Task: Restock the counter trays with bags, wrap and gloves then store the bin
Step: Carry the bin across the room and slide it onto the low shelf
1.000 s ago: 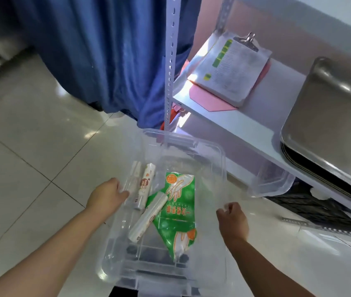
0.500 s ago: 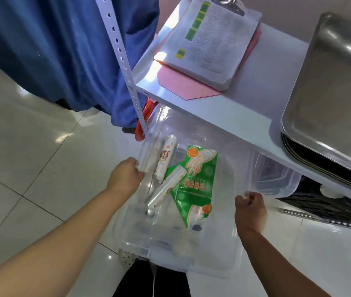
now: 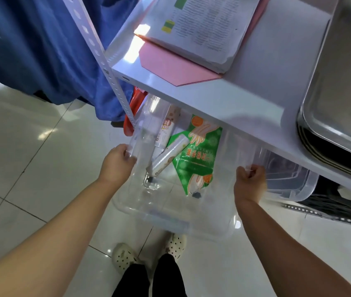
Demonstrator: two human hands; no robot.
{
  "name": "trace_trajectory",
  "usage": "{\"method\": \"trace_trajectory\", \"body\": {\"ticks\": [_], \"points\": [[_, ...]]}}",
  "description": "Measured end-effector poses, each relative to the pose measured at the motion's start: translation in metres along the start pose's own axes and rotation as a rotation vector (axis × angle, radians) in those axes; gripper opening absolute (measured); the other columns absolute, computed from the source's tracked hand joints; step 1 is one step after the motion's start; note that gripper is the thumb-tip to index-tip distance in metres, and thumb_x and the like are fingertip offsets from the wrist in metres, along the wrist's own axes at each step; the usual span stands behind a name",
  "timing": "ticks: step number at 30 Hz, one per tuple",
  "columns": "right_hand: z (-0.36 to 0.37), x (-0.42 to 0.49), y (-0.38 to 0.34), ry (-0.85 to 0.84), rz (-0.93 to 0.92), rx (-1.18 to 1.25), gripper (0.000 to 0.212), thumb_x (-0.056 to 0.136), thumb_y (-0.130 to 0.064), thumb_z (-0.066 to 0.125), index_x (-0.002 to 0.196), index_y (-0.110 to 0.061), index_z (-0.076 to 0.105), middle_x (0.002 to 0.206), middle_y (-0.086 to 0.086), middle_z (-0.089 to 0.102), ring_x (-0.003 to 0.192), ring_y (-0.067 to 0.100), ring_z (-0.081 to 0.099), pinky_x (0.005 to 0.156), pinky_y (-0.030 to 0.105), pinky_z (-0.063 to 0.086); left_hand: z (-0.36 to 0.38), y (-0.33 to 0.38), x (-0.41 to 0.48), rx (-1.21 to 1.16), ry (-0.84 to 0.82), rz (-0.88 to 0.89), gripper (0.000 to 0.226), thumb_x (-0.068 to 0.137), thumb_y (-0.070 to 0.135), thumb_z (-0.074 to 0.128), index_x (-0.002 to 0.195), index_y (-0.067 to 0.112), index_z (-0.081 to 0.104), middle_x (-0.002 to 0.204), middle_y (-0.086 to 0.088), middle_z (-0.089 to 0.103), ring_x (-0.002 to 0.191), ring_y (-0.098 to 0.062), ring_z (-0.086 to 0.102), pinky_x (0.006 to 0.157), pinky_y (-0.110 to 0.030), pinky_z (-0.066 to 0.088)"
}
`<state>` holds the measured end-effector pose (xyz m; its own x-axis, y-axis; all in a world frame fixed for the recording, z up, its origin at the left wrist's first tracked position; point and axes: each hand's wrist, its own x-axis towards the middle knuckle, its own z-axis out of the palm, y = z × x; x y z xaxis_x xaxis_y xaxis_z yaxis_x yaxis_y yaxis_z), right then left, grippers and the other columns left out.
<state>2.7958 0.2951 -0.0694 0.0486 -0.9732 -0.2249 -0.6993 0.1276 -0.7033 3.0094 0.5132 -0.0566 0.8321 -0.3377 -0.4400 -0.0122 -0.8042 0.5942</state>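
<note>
Glossy pale tile floor (image 3: 31, 157) fills the view from 7 to 9 o'clock. Blue cloth (image 3: 41, 50) hangs at 10 o'clock. A white shelf (image 3: 234, 99) crosses from 12 to 3 o'clock, bolted to a perforated upright post (image 3: 110, 76).

On the shelf:
- a stack of printed papers (image 3: 208, 28) at 12 o'clock, lying on a pink folder (image 3: 170, 65)
- a steel tray (image 3: 341, 82) at 2 o'clock, with darker trays stacked beneath it

Clear bin (image 3: 170, 213) at centre. Its far end is tucked under the shelf edge and its near end juts out toward 6 o'clock.

Left grip (image 3: 117, 166) is at 9 o'clock of the bin, fingers curled over the left rim and grasping it. Right grip (image 3: 249, 183) is at 3 o'clock of the bin, clenched round the right rim.

Inside the bin:
- a green glove packet (image 3: 198, 155) lying flat, right of middle, with hand drawings on it
- a wrap roll (image 3: 168, 157) lying slantwise, its upper end resting on the packet's left edge
- a second roll with an orange label (image 3: 167, 129) at the bin's 11 o'clock, its far end hidden under the shelf

A second clear container (image 3: 288, 181) sits under the shelf at 4 o'clock, just beside the right grip. Something red-orange (image 3: 134, 108) shows behind the post; I cannot tell what it is. Pale perforated clogs (image 3: 125, 257) and dark trouser legs are at 6 o'clock.
</note>
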Motion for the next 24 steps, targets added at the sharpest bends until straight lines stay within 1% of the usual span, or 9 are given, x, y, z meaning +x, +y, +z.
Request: {"method": "trace_trajectory", "body": {"ticks": [4, 6, 8, 12, 16, 18, 21, 23, 24], "points": [[0.013, 0.017, -0.020, 0.011, 0.002, 0.047, 0.012, 0.078, -0.012, 0.060, 0.081, -0.016, 0.050, 0.058, -0.011, 0.045, 0.050, 0.001, 0.041, 0.040, 0.004, 0.032, 0.002, -0.028, -0.020, 0.056, 0.066, -0.041, 0.013, 0.089, 0.022, 0.051, 0.084, 0.010, 0.052, 0.071, -0.007, 0.054, 0.071, -0.030, 0.051, 0.062, -0.031, 0.035], [0.020, 0.022, -0.027, 0.025, 0.017, 0.063, 0.013, 0.078, -0.012, 0.060, 0.078, -0.016, 0.048, 0.059, -0.012, 0.045, 0.050, 0.001, 0.041, 0.042, 0.010, 0.030, 0.003, -0.038, -0.027, 0.007, 0.111, -0.093, 0.015, 0.091, 0.023, 0.049, 0.088, 0.009, 0.051, 0.075, -0.010, 0.058, 0.070, -0.032, 0.055, 0.067, -0.035, 0.045], [0.024, 0.026, -0.032, 0.017, 0.029, 0.068, 0.012, 0.078, -0.013, 0.060, 0.078, -0.016, 0.048, 0.060, -0.012, 0.046, 0.051, 0.001, 0.042, 0.048, 0.020, 0.032, 0.003, -0.037, -0.027, -0.189, 0.111, -0.173, 0.017, 0.093, 0.020, 0.046, 0.092, 0.004, 0.051, 0.073, -0.013, 0.059, 0.063, -0.033, 0.058, 0.066, -0.041, 0.056], [0.018, 0.024, -0.029, -0.021, 0.039, 0.029, 0.012, 0.082, -0.019, 0.062, 0.082, -0.015, 0.050, 0.063, -0.011, 0.047, 0.054, 0.002, 0.044, 0.060, 0.023, 0.032, 0.004, -0.023, -0.016, -0.357, 0.115, -0.242, 0.014, 0.093, 0.013, 0.044, 0.091, 0.000, 0.049, 0.074, -0.019, 0.058, 0.056, -0.029, 0.059, 0.042, -0.019, 0.053], [-0.012, -0.004, -0.010, -0.068, -0.008, -0.025, 0.016, 0.084, -0.026, 0.063, 0.093, -0.014, 0.057, 0.085, 0.000, 0.059, 0.071, 0.015, 0.053, 0.068, 0.027, 0.040, 0.002, -0.017, -0.014, -0.440, 0.067, -0.257, 0.010, 0.093, 0.010, 0.044, 0.091, 0.001, 0.047, 0.067, -0.011, 0.051, 0.054, -0.027, 0.054, 0.039, -0.019, 0.053], [-0.034, -0.019, 0.002, -0.012, -0.036, -0.034, 0.014, 0.085, -0.024, 0.062, 0.095, -0.015, 0.059, 0.090, 0.001, 0.061, 0.071, 0.013, 0.054, 0.068, 0.028, 0.041, 0.003, -0.016, -0.015, -0.427, 0.054, -0.262, 0.010, 0.093, 0.012, 0.044, 0.091, 0.002, 0.046, 0.067, -0.009, 0.051, 0.054, -0.028, 0.055, 0.043, -0.023, 0.055], [-0.064, -0.030, 0.010, 0.142, 0.022, -0.024, 0.005, 0.084, -0.022, 0.059, 0.086, -0.018, 0.056, 0.084, 0.001, 0.060, 0.067, 0.009, 0.052, 0.068, 0.034, 0.048, 0.003, -0.013, -0.010, -0.417, 0.047, -0.280, 0.012, 0.093, 0.013, 0.044, 0.091, 0.002, 0.045, 0.069, -0.010, 0.051, 0.054, -0.028, 0.058, 0.060, -0.038, 0.057], [-0.077, -0.031, 0.009, 0.261, 0.032, 0.002, 0.008, 0.083, -0.018, 0.057, 0.081, -0.016, 0.050, 0.085, 0.003, 0.054, 0.067, 0.005, 0.047, 0.068, 0.029, 0.047, 0.003, -0.008, -0.006, -0.452, 0.027, -0.293, 0.010, 0.093, 0.013, 0.044, 0.092, 0.002, 0.044, 0.072, -0.011, 0.052, 0.055, -0.028, 0.057, 0.055, -0.036, 0.058], [-0.081, -0.030, 0.007, 0.321, 0.024, 0.020, 0.011, 0.083, -0.017, 0.057, 0.081, -0.014, 0.046, 0.088, 0.004, 0.049, 0.068, 0.001, 0.046, 0.068, 0.019, 0.043, 0.004, -0.005, -0.003, -0.480, 0.007, -0.297, 0.009, 0.093, 0.012, 0.044, 0.093, 0.003, 0.043, 0.073, -0.012, 0.051, 0.056, -0.028, 0.057, 0.047, -0.030, 0.058]]}}
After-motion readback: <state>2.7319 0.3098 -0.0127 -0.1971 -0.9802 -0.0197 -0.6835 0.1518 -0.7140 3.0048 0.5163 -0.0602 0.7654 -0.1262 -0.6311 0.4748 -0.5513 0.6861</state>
